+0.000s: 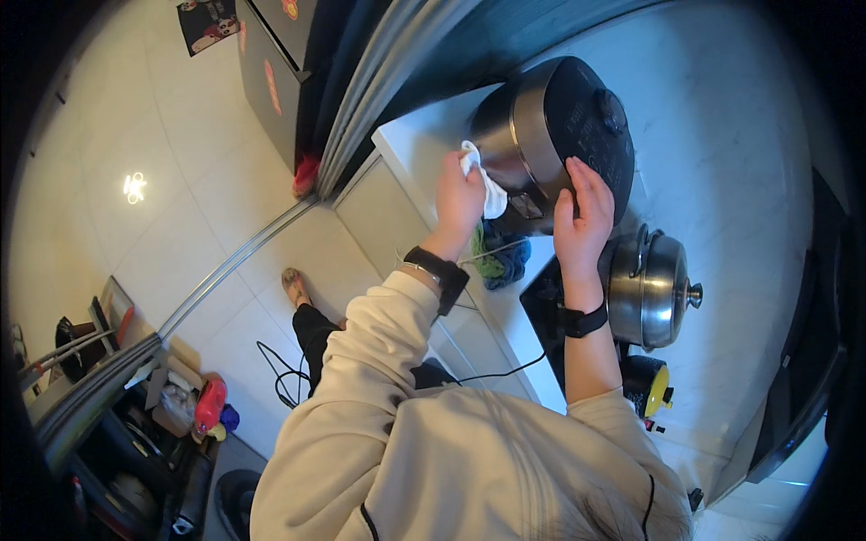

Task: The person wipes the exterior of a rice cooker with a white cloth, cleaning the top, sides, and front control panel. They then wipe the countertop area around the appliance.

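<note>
A dark electric cooker (524,135) with a round knob on its black lid stands on the white countertop (413,142). On the picture's left side of it, my left hand (462,193) grips a white cloth (495,196) against the cooker's side. My right hand (587,203) lies against the edge of the lid, its fingers extended and the thumb apart, holding nothing. Both wrists wear black bands. Below the cooker, a green and a dark blue cloth (511,260) lie bunched on the counter, with a thin cord near them.
Close to my right forearm, a lidded steel pot (646,291) stands by a black cooktop (544,304). A smaller black pot with a yellow lid (656,385) sits nearby. A black cable (504,374) runs over the counter's edge. Grey sliding-door frames (365,88) border the counter.
</note>
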A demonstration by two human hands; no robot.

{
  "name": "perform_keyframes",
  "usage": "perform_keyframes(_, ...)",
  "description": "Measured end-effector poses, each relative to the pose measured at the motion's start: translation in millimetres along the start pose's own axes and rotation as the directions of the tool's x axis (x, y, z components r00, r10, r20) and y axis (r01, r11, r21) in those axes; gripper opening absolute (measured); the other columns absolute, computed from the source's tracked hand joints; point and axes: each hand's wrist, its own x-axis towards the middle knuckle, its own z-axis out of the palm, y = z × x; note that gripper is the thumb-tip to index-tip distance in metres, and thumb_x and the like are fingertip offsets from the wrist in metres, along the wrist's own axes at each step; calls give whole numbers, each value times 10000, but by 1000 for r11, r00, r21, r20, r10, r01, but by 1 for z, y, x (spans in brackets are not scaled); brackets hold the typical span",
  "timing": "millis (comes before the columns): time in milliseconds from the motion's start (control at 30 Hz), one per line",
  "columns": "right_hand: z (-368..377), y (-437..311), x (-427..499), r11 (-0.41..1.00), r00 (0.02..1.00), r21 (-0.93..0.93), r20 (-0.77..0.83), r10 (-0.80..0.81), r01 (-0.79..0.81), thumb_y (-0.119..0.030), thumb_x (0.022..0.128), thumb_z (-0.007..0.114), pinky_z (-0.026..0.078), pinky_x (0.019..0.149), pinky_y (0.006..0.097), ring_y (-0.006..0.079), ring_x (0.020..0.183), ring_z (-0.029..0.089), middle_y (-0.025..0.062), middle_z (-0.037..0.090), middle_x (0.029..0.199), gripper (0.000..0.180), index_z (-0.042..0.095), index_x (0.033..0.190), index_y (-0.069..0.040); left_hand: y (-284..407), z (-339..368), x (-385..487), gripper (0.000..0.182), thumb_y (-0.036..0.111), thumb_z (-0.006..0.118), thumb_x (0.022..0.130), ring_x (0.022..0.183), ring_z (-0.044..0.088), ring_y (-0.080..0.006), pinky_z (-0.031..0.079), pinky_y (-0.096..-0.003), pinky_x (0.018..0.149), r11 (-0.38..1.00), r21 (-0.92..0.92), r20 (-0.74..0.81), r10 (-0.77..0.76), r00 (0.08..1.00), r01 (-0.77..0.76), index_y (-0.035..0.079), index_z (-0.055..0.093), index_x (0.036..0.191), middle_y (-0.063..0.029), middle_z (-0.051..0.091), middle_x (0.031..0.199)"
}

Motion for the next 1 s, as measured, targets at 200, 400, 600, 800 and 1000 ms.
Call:
perform_keyframes(200, 1, -1, 0, 1000, 1000, 5, 4, -1, 1, 1, 761, 558, 424, 939, 374, 275, 1047, 572, 116, 623, 1132, 369, 644, 1117, -39, 3, 23, -5, 258, 85, 538, 845, 864, 622, -401, 487, -460, 756, 911, 32, 85, 408, 909, -411, 55, 496, 1098, -229, 632, 927)
perform_keyframes(400, 1, 0, 2, 1000, 1000, 7, -5, -18, 18, 3, 761, 556, 418, 943, 376, 270, 1052, 570, 110, 619, 1143, 373, 641, 1123, -35, -6, -2, 18, 237, 81, 512, 861, 887, 614, -396, 488, -447, 745, 999, 12, 4, 34, 999, -34, 62, 502, 1097, -218, 616, 950)
perform_keyframes(600, 3, 0, 1, 1000, 1000, 7, -8, -16, 16, 8, 755, 557, 418, 938, 374, 270, 1051, 570, 108, 618, 1145, 387, 636, 1131, -35, -10, 21, 10, 243, 110, 529, 854, 857, 615, -406, 481, -470, 728, 929, 24, 34, 367, 929, -368, 83, 503, 1094, -221, 628, 916)
perform_keyframes(800, 3, -1, 1, 1000, 1000, -16, 15, 18, -18, 3, 759, 558, 415, 942, 373, 271, 1060, 564, 113, 616, 1146, 387, 635, 1136, -31, -27, -11, 33, 259, 85, 503, 866, 830, 630, -377, 498, -428, 715, 997, 72, 28, 8, 1000, -10, 72, 505, 1125, -209, 631, 911)
perform_keyframes(1000, 2, -3, 2, 999, 999, -24, 36, 38, -37, 0, 764, 558, 413, 948, 376, 271, 1064, 561, 120, 612, 1148, 378, 637, 1132, -28, -5, 13, 24, 277, 95, 525, 853, 868, 610, -418, 485, -457, 768, 944, 38, 123, 321, 939, -328, 85, 501, 1129, -228, 627, 953)
